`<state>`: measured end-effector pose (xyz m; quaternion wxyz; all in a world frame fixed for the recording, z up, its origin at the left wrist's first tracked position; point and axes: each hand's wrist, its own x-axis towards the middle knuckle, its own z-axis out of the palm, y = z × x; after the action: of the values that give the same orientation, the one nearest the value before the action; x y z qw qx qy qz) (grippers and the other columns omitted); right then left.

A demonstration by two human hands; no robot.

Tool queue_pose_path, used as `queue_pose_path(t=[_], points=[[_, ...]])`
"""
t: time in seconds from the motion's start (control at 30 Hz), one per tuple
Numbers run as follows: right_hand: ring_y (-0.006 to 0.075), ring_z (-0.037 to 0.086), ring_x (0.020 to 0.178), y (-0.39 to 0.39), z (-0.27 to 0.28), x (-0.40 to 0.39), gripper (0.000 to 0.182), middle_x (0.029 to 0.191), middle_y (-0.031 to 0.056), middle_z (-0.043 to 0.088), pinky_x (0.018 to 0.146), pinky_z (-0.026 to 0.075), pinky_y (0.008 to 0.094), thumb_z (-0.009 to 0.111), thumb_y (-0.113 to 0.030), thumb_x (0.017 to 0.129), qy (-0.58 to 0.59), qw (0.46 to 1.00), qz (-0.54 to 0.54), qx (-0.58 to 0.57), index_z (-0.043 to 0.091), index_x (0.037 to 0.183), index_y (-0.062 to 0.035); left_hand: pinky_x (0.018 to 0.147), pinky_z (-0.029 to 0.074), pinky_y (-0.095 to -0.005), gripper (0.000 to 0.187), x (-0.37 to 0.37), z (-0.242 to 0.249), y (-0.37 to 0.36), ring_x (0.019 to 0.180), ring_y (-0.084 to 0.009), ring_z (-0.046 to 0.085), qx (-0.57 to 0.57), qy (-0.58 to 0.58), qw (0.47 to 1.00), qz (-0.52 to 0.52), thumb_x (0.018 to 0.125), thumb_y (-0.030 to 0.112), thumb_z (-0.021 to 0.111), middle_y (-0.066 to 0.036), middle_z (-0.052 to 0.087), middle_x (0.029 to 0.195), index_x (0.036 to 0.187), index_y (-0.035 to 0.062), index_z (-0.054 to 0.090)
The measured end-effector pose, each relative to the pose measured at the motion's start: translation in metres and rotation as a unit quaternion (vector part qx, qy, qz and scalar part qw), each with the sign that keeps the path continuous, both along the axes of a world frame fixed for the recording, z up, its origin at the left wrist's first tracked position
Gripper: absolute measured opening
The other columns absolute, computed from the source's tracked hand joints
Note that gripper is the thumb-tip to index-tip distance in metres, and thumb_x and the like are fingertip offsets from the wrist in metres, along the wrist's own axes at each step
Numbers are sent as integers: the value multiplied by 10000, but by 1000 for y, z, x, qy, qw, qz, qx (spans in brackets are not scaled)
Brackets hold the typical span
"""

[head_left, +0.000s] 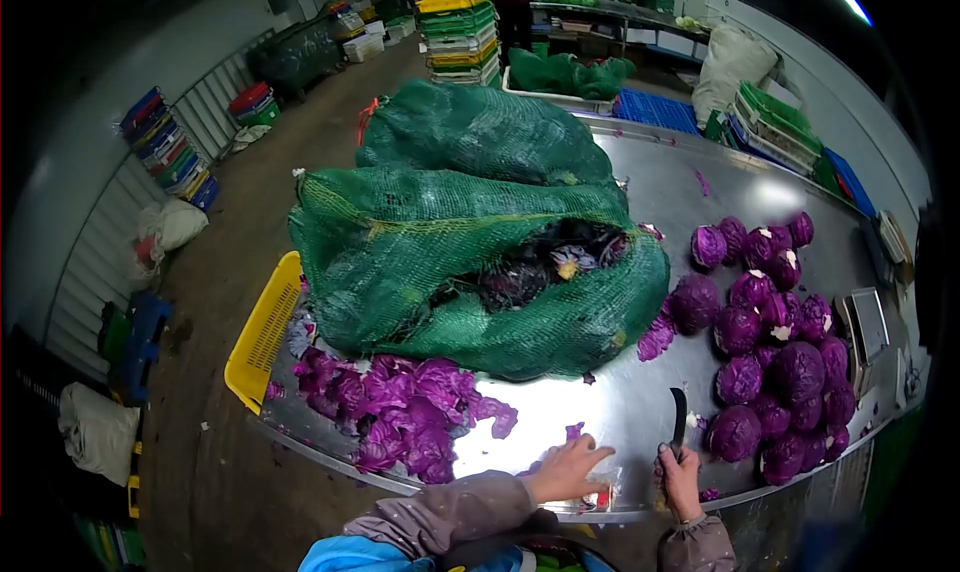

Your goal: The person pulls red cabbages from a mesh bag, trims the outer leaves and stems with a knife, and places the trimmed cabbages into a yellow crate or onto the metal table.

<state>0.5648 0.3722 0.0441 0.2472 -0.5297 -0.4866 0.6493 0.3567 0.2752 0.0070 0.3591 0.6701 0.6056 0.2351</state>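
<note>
My right hand (681,482) is closed around the handle of a knife (680,417), its dark curved blade pointing up and away over the metal table. My left hand (572,469) reaches over the table's near edge, fingers spread and holding nothing that I can see. Just beside it lies a small clear item with red on it (604,494), too small to name. A pile of loose purple cabbage leaves (415,412) lies to the left. Many whole red cabbages (797,372) are heaped on the right. A green mesh sack (480,272) is torn open, showing cabbages inside.
Behind it lies a second green mesh sack (490,137). A yellow basket (264,337) stands at the table's left end, and a metal scale-like tray (866,322) at the right. Stacked crates (460,37) and a person in dark clothes (512,7) are farther back.
</note>
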Motion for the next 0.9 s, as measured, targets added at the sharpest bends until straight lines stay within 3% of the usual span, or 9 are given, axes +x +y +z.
queue_pose_path(t=[0.13,0.23,0.33,0.47,0.57,0.63,0.7,0.77,0.9], points=[[49,468,461,-1,31,-27,255,623,-9,551,411,357,213,635,3,775,-48,991,102,65,585,1025,-1,877,458,-388,523,-78,30,22,1025,-231,568,88,-192,971,113,834,371,641,-97,529,1150,1260,110,484],[44,467,460,0,14,-52,257,620,-4,571,414,351,214,638,10,761,-41,985,122,114,599,1016,9,967,454,-380,415,-193,78,35,1110,-260,539,1,-752,635,178,864,98,602,-166,525,1178,1238,-17,464],[43,477,499,-5,24,-83,157,617,-13,562,432,354,214,643,-44,797,-53,983,152,83,621,941,14,809,542,-333,481,-245,16,47,948,-262,612,-183,-372,850,325,901,98,547,-182,532,1120,1326,-16,352],[46,478,526,-16,31,-135,145,633,-19,555,448,360,213,635,-113,838,-27,983,173,58,634,912,12,559,506,-283,676,-257,4,62,736,-225,599,-11,-650,638,414,875,45,556,-130,532,919,1369,53,95],[56,507,545,-21,28,-168,183,646,2,578,484,400,224,636,-147,842,-57,964,241,97,636,948,2,603,509,-339,238,-278,-10,70,719,-232,603,78,-439,730,518,851,29,545,-136,560,812,1061,-24,447],[67,526,559,-19,30,-182,202,650,20,590,502,418,239,638,-160,843,-103,939,301,132,634,957,6,627,512,-399,120,-309,-12,61,698,-308,607,199,-75,829,516,835,73,551,-199,590,786,876,-37,525],[80,534,559,-20,28,-194,212,646,29,593,505,425,256,636,-168,844,-97,933,313,147,634,962,8,695,499,-460,137,-346,35,28,753,-393,596,238,181,828,475,838,132,530,-245,602,857,842,-4,549],[88,538,553,-19,29,-205,197,663,31,600,508,430,260,633,-140,839,-88,934,318,136,633,975,3,732,486,-479,153,-368,77,3,815,-403,593,128,254,848,446,859,168,500,-233,604,913,885,32,566],[82,541,578,-12,43,-233,186,694,40,615,521,433,255,627,-132,841,-115,929,334,110,633,977,-4,650,473,-495,190,-411,68,-22,706,-425,580,315,320,826,342,886,198,511,-252,587,763,840,25,572]])
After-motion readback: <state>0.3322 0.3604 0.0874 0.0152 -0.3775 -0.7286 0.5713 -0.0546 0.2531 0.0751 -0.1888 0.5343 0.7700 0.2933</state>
